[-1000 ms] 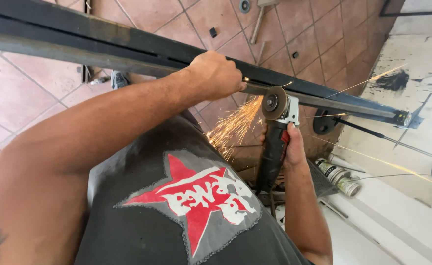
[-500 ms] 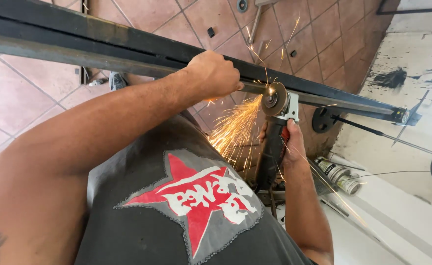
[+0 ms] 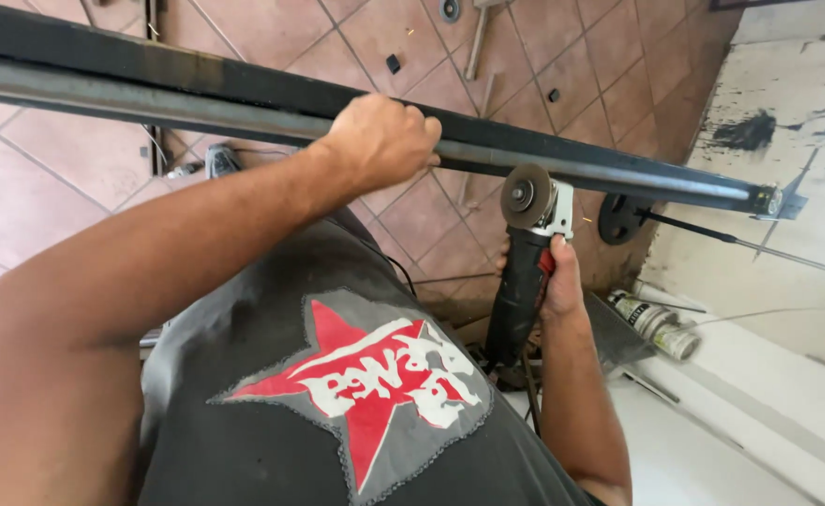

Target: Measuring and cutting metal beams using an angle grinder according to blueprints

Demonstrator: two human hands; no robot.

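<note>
A long dark steel bar (image 3: 197, 89) runs from the upper left down to the right across the view. My left hand (image 3: 379, 141) is closed around it near the middle. My right hand (image 3: 557, 276) grips the black body of an angle grinder (image 3: 520, 281), held upright below the bar. Its round disc (image 3: 527, 195) sits just under the bar's lower edge, and no sparks show.
Reddish floor tiles (image 3: 75, 169) lie below. A white wall (image 3: 787, 112) with black marks stands at the right. A spray can (image 3: 656, 323) lies near the wall, and a black disc on a rod (image 3: 623, 217) sits beside the bar's far end.
Sparks flew from the disc in both earlier frames; none fly now. The grinder disc has come down slightly off the bar. My left hand keeps its hold.
</note>
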